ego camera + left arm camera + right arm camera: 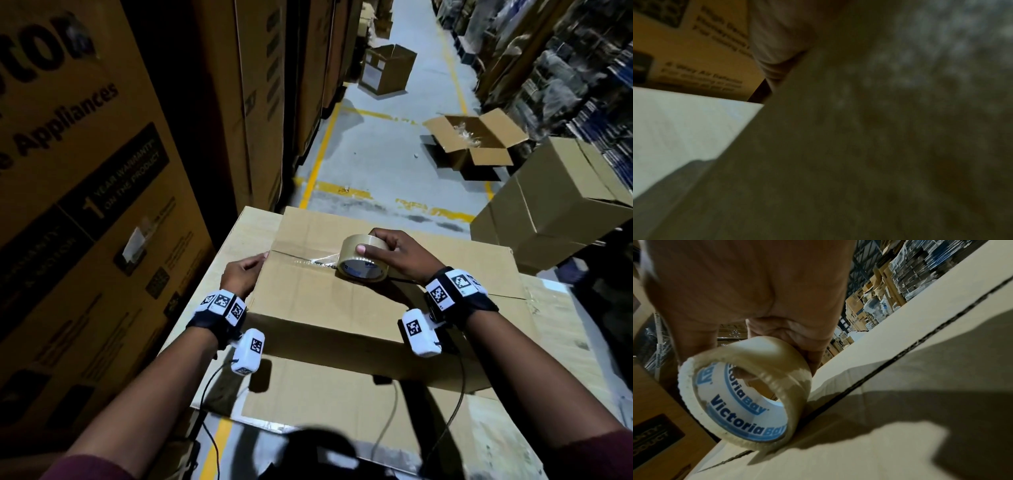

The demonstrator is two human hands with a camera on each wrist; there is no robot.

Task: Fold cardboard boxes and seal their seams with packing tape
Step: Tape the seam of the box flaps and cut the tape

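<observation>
- Head view: the right hand [394, 255] grips the tape roll [363, 257], thumb over the outer band and fingers curled round the far side. The roll stands on edge on the center seam [301, 257] of the closed cardboard box [318, 301].
- Right wrist view: a fingertip [745, 374] shows inside the roll's [744, 392] core, which reads "Victoria Bay"; the roll touches the box top [900, 426] right at the seam [920, 342].
- A clear strip of tape [308, 261] lies along the seam from the roll toward 9 o'clock.
- The left hand [241, 274] rests against the box's 9 o'clock edge, fingers loosely bent, thumb pressing where the seam ends.
- Left wrist view is blurred; only a cardboard wall [859, 146] can be made out.
- The box sits on a larger flat carton [325, 397].
- At 9 o'clock rise tall printed appliance cartons [85, 188]; at 1 o'clock an open box [476, 144] lies on the floor [373, 161].
</observation>
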